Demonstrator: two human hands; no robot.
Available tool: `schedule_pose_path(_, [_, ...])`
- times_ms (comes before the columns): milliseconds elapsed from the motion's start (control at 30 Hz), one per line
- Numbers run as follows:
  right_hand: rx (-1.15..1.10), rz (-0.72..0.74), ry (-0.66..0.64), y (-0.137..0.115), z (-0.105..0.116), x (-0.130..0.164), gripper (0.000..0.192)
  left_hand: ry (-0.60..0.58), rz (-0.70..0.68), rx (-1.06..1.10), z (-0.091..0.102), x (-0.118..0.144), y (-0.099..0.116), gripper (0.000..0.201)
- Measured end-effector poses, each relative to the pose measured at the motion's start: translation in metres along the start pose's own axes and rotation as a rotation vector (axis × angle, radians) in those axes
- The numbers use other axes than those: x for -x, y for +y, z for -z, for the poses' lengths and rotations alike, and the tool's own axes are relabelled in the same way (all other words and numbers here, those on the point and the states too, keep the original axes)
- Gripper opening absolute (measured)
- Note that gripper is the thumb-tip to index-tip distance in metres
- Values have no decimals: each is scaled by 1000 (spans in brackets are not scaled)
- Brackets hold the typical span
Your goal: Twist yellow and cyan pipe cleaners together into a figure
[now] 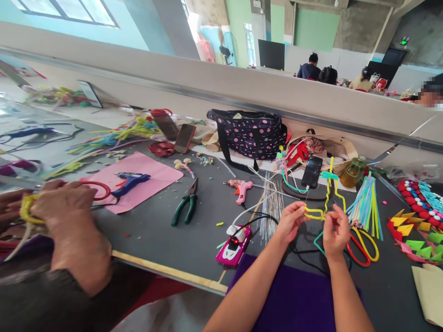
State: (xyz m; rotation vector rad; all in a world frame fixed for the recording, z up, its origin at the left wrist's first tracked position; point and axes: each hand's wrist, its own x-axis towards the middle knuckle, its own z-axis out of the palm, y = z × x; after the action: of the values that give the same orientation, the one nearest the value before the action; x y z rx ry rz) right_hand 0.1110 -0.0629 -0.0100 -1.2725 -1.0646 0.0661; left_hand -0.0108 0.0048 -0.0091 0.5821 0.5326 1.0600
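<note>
Between my two hands is a yellow pipe cleaner (314, 211) bent into a frame, with a twisted stem rising from it and a turquoise piece (328, 175) wound near the top. My left hand (292, 222) pinches its left end between thumb and fingers. At the other side my right hand (335, 233) has its fingers closed on the lower right part. A green bent pipe cleaner (319, 243) shows just left of my right hand. Scissors (363, 246) with red and yellow handles lie beside that hand, and a purple cloth (287, 295) is under my forearms.
A co-worker's hand (65, 212) grips scissors at the left. Pliers (187, 205), a pink glue gun (241, 190) and a magenta power strip (235, 246) lie on the grey table. Behind stand a patterned bag (251, 133), a phone (312, 172) and a bottle (353, 171). Pipe cleaners (368, 203) are bundled right.
</note>
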Motion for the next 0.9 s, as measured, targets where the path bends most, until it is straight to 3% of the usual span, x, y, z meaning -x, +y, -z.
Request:
schedule_pose_path(67, [-42, -24, 124, 0, 5, -3, 22, 14, -4, 18, 1, -1, 0, 33])
schedule_pose_path(133, [-53, -19, 119, -1, 10, -5, 11, 16, -11, 49, 2, -2, 0, 32])
schedule_pose_path(300, [126, 51, -413, 1, 5, -4, 26, 0, -16, 135, 3, -1, 4, 35])
schedule_pose_path(367, [210, 45, -506, 5, -3, -1, 27, -12, -19, 171, 3, 0, 6, 37])
schedule_pose_path(467, [222, -34, -496, 13, -13, 1, 26, -37, -12, 213, 3, 1, 6, 37])
schedule_pose_path(767, [-139, -317, -280, 4, -12, -7, 23, -13, 195, 212, -1, 1, -15, 29])
schedule_pose_path(900, [-242, -350, -304, 4, -13, -6, 24, -85, 227, 180, -1, 1, -18, 28])
